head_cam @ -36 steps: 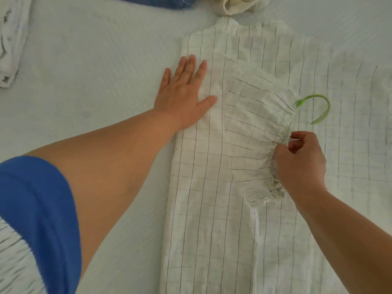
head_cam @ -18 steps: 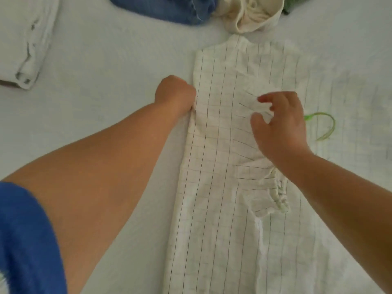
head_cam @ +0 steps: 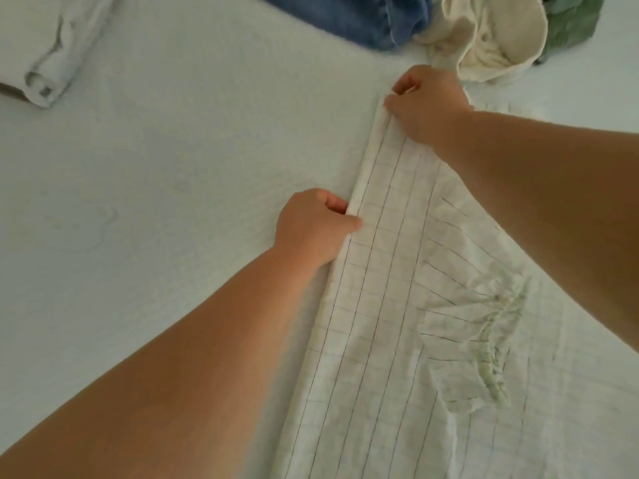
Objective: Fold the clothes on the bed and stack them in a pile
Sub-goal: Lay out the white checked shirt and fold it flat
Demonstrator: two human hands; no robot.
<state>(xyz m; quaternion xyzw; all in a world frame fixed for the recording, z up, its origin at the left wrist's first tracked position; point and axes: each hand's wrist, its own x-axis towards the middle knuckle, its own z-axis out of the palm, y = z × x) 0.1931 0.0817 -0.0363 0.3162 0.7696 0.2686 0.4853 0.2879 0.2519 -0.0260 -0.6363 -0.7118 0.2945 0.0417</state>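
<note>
White bedding covers the bed, and at far left I see a folded pale garment near its edge. My left hand pinches the folded left edge of the checked white shirt, fingers curled around the cloth. Farther up that same edge, my right hand grips the top corner. Behind lie a blue garment, a cream garment and a green garment.
</note>
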